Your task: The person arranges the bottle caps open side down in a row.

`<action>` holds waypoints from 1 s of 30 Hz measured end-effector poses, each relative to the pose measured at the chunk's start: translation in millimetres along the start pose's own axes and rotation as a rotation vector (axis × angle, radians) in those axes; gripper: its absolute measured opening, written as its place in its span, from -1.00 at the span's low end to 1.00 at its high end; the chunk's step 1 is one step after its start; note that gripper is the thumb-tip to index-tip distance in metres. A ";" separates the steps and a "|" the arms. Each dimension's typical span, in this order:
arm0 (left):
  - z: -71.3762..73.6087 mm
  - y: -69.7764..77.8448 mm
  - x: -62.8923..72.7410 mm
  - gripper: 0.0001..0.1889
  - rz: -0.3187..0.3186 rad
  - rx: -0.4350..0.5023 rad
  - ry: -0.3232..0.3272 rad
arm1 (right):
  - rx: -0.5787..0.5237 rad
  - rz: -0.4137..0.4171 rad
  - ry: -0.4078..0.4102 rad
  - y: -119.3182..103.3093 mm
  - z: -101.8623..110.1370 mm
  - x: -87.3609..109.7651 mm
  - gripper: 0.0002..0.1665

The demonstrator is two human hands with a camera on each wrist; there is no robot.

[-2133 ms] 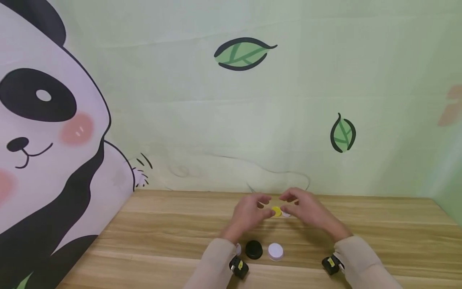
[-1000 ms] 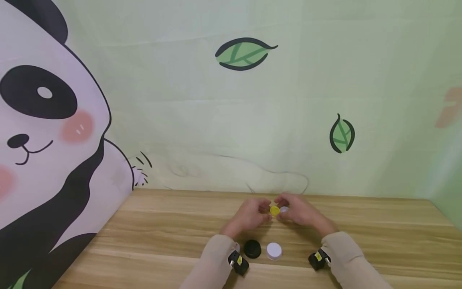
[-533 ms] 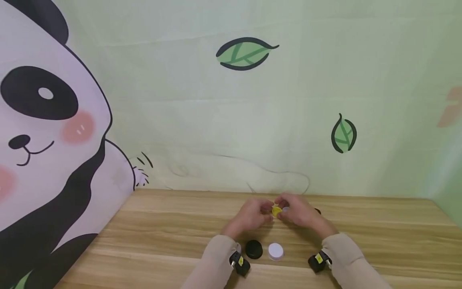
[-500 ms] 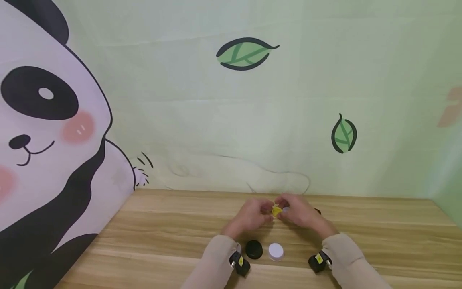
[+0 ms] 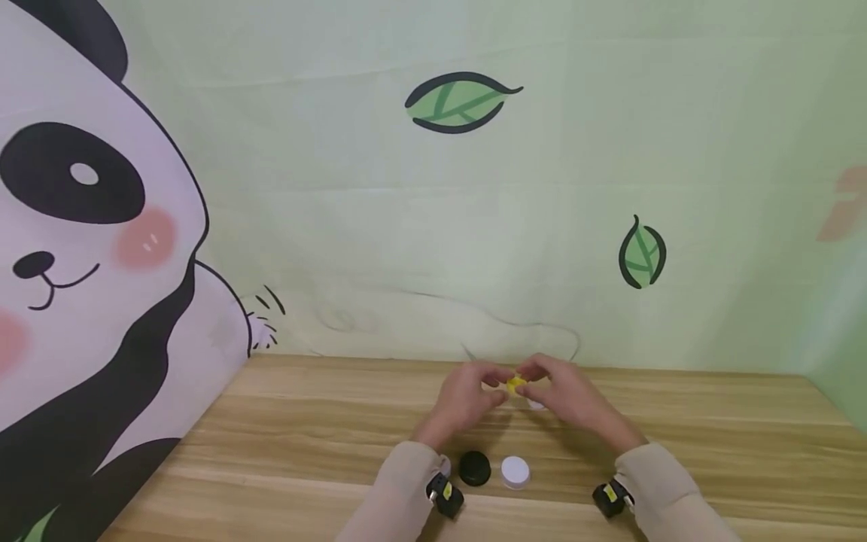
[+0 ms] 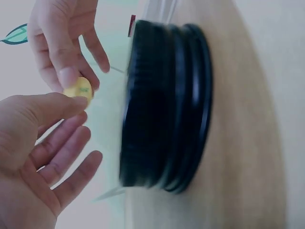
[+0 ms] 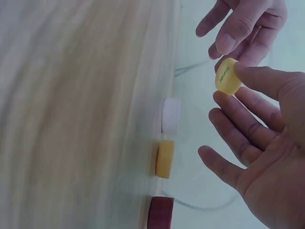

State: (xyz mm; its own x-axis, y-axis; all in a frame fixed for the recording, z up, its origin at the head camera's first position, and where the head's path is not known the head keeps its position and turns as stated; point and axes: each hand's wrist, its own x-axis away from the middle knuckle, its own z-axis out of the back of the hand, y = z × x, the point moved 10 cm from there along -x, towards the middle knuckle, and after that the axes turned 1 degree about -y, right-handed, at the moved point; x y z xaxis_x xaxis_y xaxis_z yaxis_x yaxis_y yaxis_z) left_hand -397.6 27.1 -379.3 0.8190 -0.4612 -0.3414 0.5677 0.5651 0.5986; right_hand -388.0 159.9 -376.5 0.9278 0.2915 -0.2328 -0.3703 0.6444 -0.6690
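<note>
A small yellow bottle cap point(image 5: 516, 385) with green print is raised off the table between my two hands. My left hand point(image 5: 467, 395) pinches its left side with thumb and forefinger; the other fingers are spread, as the left wrist view shows. The right hand point(image 5: 565, 391) pinches the cap's other side, its thumb point(image 7: 262, 78) lying across the edge. Just below the right thumb in the head view, a white cap point(image 5: 536, 405) sits on the table, partly hidden.
Nearer the body stand a black ribbed lid point(image 5: 475, 468), a white lid point(image 5: 515, 472) and a pale round piece point(image 5: 445, 465) partly behind the left wrist. The right wrist view shows a row with an orange cap point(image 7: 165, 159) and a dark red cap point(image 7: 160, 213).
Both hands came in around the yellow cap lying on the table, took hold of it and lifted it, tilting it. The black and white lids stayed put.
</note>
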 end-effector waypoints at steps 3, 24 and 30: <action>3.6 2.3 0.1 -0.77 -0.010 -0.001 0.025 | -0.023 0.015 -0.002 -3.8 3.7 3.5 -0.78; 0.9 22.5 8.0 -0.89 -0.078 0.062 0.034 | -0.106 0.072 -0.094 -7.8 14.2 21.1 -0.96; 4.1 25.8 11.2 -0.84 -0.083 0.079 0.035 | -0.106 0.087 -0.098 -9.2 15.9 20.8 -0.95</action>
State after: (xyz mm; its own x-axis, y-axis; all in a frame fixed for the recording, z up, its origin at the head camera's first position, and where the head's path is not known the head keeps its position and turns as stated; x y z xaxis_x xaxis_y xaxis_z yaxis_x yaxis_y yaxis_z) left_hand -374.2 33.7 -364.7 0.7729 -0.4791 -0.4161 0.6262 0.4697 0.6223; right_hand -366.0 171.2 -364.0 0.8817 0.4138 -0.2268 -0.4376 0.5373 -0.7210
